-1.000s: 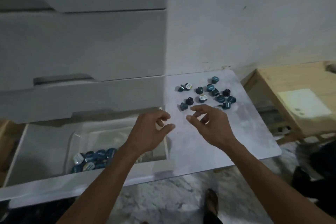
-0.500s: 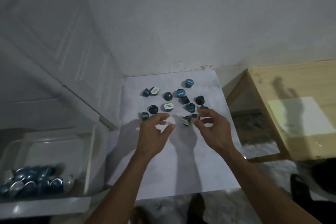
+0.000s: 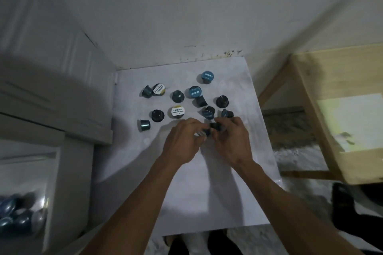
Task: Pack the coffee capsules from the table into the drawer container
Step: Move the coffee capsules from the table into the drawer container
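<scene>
Right now you hold dark coffee capsules [image 3: 214, 126] between both hands over the white table [image 3: 207, 192]: your right hand [image 3: 232, 141] pinches one, your left hand [image 3: 182, 141] curls its fingers onto another beside it. More loose capsules [image 3: 178, 112] lie scattered just beyond. Packed capsules [image 3: 16, 217] sit in the drawer container [image 3: 51, 172] at far left.

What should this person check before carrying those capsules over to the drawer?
1. Right hand has a grip on a dark capsule: ok.
2. Left hand holds one firmly: cannot tell, fingers hide it.
3. Drawer container open: ok.
4. Room left inside it: ok, packed capsules fill only part.
5. Loose capsules left on the table: not ok, several remain.
</scene>
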